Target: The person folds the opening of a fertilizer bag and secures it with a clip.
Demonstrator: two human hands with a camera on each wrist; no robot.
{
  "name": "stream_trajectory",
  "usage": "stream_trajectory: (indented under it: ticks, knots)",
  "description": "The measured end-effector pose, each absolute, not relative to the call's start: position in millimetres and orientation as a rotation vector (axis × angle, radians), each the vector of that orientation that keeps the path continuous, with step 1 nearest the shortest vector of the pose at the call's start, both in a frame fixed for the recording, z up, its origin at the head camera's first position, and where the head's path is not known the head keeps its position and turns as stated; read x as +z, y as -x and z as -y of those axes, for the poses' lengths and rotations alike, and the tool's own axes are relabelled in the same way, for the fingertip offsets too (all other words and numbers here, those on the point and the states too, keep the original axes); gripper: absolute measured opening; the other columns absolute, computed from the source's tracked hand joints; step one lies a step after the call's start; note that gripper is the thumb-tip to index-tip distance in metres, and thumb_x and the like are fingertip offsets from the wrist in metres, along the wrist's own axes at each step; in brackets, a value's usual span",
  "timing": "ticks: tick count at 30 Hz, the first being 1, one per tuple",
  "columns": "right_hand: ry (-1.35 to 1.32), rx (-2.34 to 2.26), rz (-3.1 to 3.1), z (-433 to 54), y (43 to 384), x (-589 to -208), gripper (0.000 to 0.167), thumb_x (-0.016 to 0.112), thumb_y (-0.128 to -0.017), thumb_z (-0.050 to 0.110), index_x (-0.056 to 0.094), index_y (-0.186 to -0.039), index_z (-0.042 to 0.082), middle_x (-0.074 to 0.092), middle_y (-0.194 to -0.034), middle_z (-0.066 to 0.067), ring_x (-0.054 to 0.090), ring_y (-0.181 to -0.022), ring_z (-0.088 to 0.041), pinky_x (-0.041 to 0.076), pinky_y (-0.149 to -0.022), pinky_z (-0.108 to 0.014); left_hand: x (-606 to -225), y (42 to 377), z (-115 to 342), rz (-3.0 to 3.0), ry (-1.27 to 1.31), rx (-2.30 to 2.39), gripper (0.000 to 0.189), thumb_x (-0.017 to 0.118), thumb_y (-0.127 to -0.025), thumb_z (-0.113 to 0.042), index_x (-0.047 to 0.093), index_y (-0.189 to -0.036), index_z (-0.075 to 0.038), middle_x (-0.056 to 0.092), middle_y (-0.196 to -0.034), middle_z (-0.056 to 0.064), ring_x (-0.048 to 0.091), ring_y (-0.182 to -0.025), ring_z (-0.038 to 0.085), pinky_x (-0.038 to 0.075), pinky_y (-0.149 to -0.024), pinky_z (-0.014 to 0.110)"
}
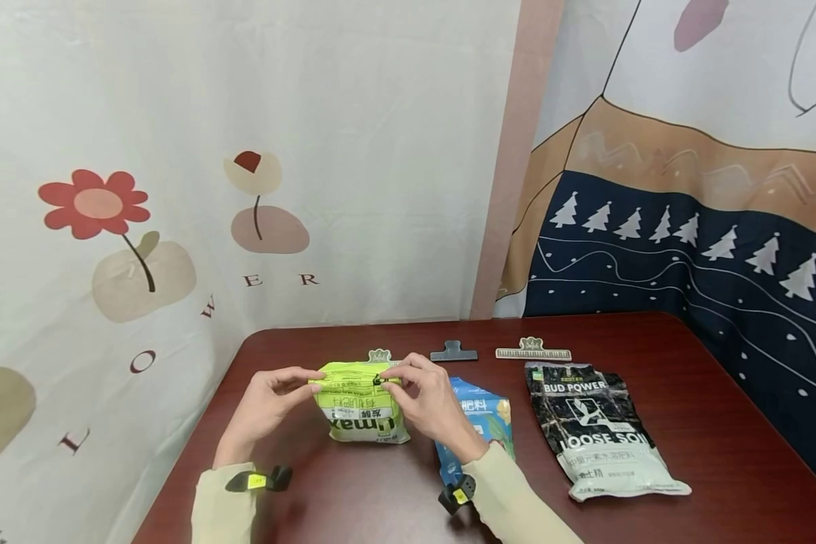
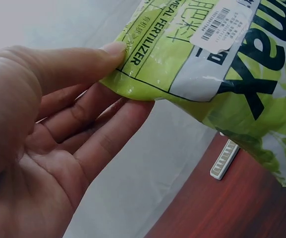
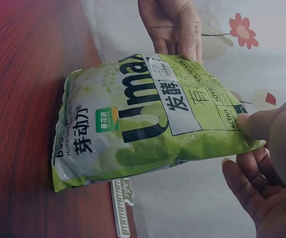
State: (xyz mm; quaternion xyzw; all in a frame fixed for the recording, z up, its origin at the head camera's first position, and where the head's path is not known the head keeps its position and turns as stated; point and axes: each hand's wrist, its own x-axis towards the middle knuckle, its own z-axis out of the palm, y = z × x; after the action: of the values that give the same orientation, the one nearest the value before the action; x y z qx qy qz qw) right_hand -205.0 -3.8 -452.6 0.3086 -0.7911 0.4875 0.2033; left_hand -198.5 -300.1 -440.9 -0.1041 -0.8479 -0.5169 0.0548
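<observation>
A lime-green and white fertilizer bag (image 1: 363, 412) stands upright on the dark red table, its printed front toward me. My left hand (image 1: 270, 404) pinches its upper left corner between thumb and fingers. At the upper right corner, my right hand (image 1: 430, 400) pinches the bag the same way. In the left wrist view the thumb lies on the green film of the fertilizer bag (image 2: 182, 64), with fingers behind it. The right wrist view shows both top corners of the fertilizer bag (image 3: 128, 119) gripped and its base on the table.
A blue bag (image 1: 479, 412) lies partly under my right forearm. Farther right lies a black and white soil bag (image 1: 601, 431). Along the back are a dark grey clip (image 1: 453, 351), a long pale clip (image 1: 533, 350) and another pale clip (image 1: 379, 354) behind the green bag.
</observation>
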Motion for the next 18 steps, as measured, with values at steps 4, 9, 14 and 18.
stream_trajectory:
  ticks: [4,9,14,18]
  knots:
    - [-0.856,1.362,2.208,3.6,205.2,-452.6,0.009,0.076,-0.093,0.013,0.08,-0.102,0.014,0.064,-0.089,0.005,0.06,-0.069,0.0,0.054,-0.064,-0.017,-439.7,198.2,298.3,2.519,0.299,-1.567,0.024,0.083,-0.087,-0.017,0.08,-0.109,-0.007,0.078,-0.107,0.002,0.072,-0.097,0.005,0.058,-0.079,0.021]
    - [-0.855,1.375,2.201,3.5,205.4,-452.0,0.01,0.076,-0.093,0.012,0.08,-0.102,0.013,0.064,-0.088,0.004,0.058,-0.067,0.0,0.053,-0.062,-0.017,-438.4,198.1,296.3,2.478,0.22,-1.61,0.031,0.086,-0.084,-0.017,0.079,-0.112,-0.005,0.078,-0.099,-0.006,0.072,-0.092,0.007,0.057,-0.075,0.02]
    - [-0.841,1.38,2.204,3.4,205.9,-451.6,0.01,0.076,-0.093,0.013,0.081,-0.102,0.013,0.065,-0.088,0.004,0.058,-0.067,0.001,0.053,-0.061,-0.016,-435.3,196.7,294.2,2.525,0.193,-1.517,0.037,0.086,-0.084,-0.02,0.078,-0.119,-0.014,0.073,-0.088,0.001,0.062,-0.071,0.006,0.047,-0.058,0.022]
    - [-0.834,1.374,2.2,4.1,206.3,-452.4,0.009,0.075,-0.094,0.013,0.081,-0.102,0.012,0.065,-0.087,0.004,0.058,-0.066,0.001,0.052,-0.061,-0.016,-433.2,196.0,292.8,2.556,0.238,-1.419,0.024,0.084,-0.086,-0.018,0.081,-0.11,-0.015,0.078,-0.096,0.005,0.066,-0.08,0.006,0.049,-0.06,0.023]
